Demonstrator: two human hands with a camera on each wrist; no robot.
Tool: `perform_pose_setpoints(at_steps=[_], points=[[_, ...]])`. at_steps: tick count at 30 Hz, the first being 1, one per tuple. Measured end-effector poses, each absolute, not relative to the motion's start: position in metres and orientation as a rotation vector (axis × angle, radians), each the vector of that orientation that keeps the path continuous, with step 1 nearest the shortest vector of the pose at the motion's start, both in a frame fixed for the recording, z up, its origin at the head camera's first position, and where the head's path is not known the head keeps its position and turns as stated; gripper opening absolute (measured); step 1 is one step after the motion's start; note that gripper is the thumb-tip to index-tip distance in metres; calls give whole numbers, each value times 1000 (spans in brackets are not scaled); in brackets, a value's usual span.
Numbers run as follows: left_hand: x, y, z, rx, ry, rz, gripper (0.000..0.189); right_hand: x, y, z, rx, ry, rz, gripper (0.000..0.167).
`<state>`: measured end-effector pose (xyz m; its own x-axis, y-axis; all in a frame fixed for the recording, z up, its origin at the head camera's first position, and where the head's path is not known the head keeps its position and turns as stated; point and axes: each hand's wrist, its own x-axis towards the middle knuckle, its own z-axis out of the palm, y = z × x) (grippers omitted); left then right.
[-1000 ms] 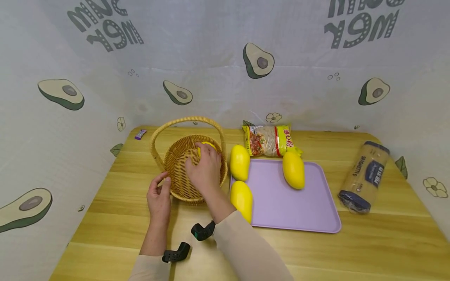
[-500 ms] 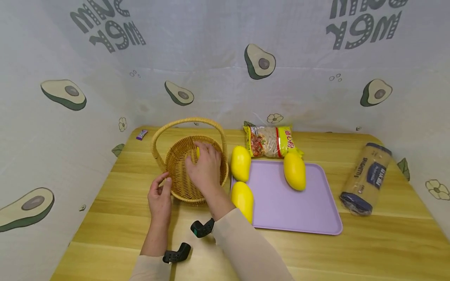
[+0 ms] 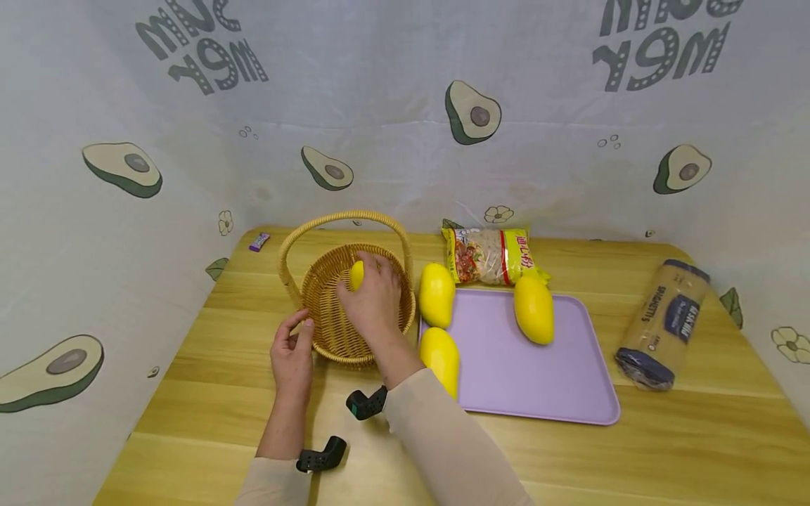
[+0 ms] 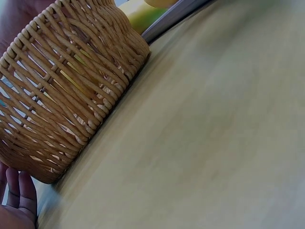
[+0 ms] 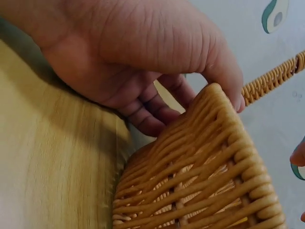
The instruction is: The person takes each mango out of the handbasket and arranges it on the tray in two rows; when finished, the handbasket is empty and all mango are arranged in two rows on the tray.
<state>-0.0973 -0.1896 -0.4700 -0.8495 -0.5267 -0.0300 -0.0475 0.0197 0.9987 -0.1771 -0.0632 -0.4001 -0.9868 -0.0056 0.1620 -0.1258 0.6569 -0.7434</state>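
Observation:
The wicker basket [image 3: 329, 316] with its tall arched handle stands at the table's middle left. My left hand [image 3: 294, 358] grips its left rim; in the right wrist view the thumb [image 5: 228, 86] lies over the rim and fingers curl along the outer wall. My right hand [image 3: 373, 295] reaches down into the basket, its fingers curled over a yellow mango [image 3: 357, 275], mostly hidden beneath it. Yellow also shows through the weave in the left wrist view. Two more mangoes, one [image 3: 436, 295] behind the other [image 3: 439, 358], lie along the left side of the purple tray [image 3: 538, 386].
Another mango [image 3: 534, 309] lies at the tray's back edge. Behind the tray is a bag of food [image 3: 486, 256]. A spaghetti pack [image 3: 663, 323] lies at the right, and a small purple sachet [image 3: 259, 242] at the back left. A patterned curtain [image 3: 392, 105] surrounds the table.
The mango in the basket has shifted under my right hand and now shows between its thumb and fingers. My left hand stays at the rim. The whole head view drifts slightly right.

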Motion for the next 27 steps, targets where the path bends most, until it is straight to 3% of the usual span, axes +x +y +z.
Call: perform_pose_setpoints(at_steps=[8,18,27], points=[[-98,-188,-470,597,-1963,-1883,33,-183,-64,-404,104,-2748,1292,66],[-97,-188,-468,605,-1975,-1908,35,-186,-68,-415,63,-2916,1346,91],[-96,-188,-470,602,-1972,-1894,34,-186,-73,-420,189,-2953,1369,94]])
